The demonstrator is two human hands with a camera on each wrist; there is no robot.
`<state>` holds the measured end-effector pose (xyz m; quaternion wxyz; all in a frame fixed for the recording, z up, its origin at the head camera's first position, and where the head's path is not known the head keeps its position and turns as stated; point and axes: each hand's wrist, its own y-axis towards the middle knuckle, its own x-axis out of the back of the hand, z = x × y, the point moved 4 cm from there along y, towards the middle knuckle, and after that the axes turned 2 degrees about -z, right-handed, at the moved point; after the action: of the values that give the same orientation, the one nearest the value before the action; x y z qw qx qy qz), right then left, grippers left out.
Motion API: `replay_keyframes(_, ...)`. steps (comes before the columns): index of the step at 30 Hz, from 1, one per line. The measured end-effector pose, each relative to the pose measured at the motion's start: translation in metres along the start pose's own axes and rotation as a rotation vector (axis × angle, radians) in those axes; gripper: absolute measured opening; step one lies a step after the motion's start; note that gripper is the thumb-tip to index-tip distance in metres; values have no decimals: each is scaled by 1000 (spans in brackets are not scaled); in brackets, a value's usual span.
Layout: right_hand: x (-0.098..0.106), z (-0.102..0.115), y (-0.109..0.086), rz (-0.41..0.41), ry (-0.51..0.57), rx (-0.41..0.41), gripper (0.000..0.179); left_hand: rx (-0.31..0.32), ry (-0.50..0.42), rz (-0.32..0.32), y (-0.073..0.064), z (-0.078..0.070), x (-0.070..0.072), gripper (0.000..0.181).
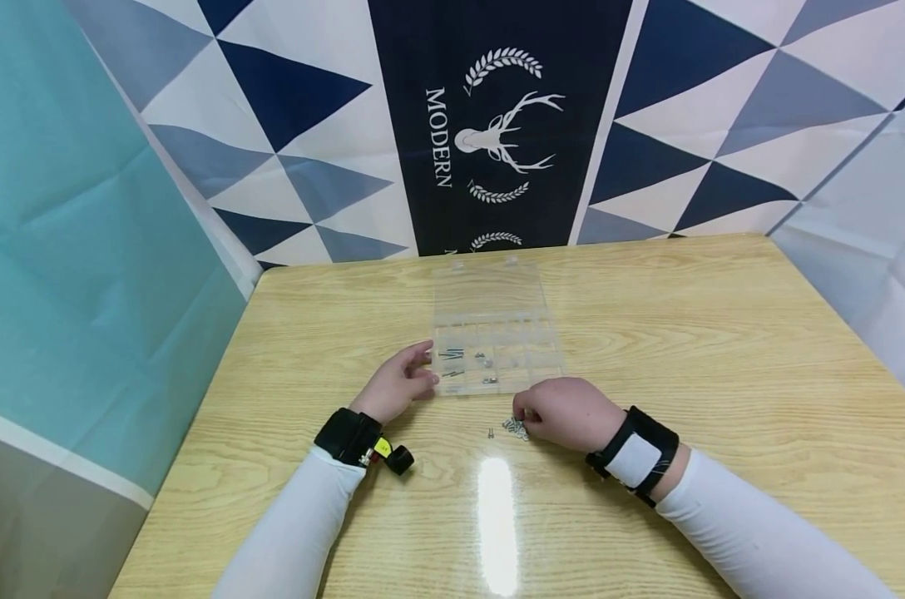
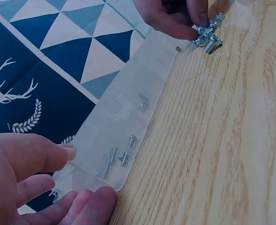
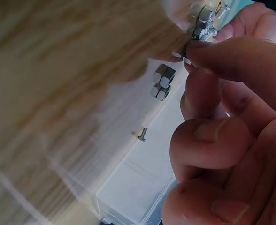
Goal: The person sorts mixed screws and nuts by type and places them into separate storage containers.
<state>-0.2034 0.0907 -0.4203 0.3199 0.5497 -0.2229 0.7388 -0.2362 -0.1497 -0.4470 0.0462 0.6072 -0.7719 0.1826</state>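
Observation:
A clear plastic compartment box (image 1: 508, 383) lies on the table with its lid opened away from me. My left hand (image 1: 396, 387) rests at its left side, fingers loosely spread; in the left wrist view the thumb touches the front corner. Long screws (image 1: 452, 354) and short bolts (image 2: 132, 140) lie in some compartments. Just in front of the box, my right hand (image 1: 568, 413) curls over a small pile of nuts and bolts (image 1: 514, 428). Thumb and index finger pinch a small screw (image 3: 179, 55) there, mostly hidden by the fingertips.
A small pair of screws (image 1: 491, 433) lies left of the pile. The box's lid (image 1: 488, 287) lies flat toward the rear table edge. Behind the wooden table (image 1: 647, 333) hangs a patterned cloth (image 1: 497, 125). Light glares off the table front.

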Motion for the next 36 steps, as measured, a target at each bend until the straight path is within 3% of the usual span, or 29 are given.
replay_keyframes(17, 4, -1, 0, -33, -32, -13, 11, -13, 4, -6, 2, 4, 0, 61)
replay_keyframes(36, 44, -11, 13, -137, -32, -82, 5, -18, 7, 6, 1, 1, 0, 61)
